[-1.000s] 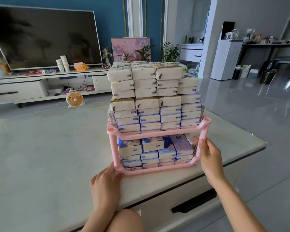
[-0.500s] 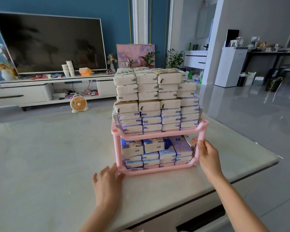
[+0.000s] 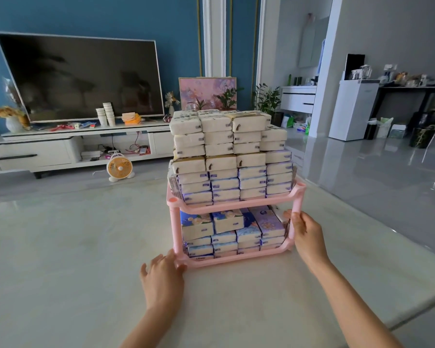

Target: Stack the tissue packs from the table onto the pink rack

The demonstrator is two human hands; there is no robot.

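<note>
A pink two-shelf rack stands on the pale marble table. Its lower shelf holds several blue and white tissue packs. On the upper shelf, several rows of white tissue packs rise in a tall pile. My left hand touches the rack's bottom left corner with relaxed fingers. My right hand grips the rack's right front post.
The table's right edge runs close to my right arm, with glossy grey floor beyond. Behind the table stand a white TV cabinet with a large TV, a small orange fan on the floor, and a framed pink picture.
The rack has slid away from the table's front edge, with both hands staying on it. The view has risen and shows more tabletop in front.
</note>
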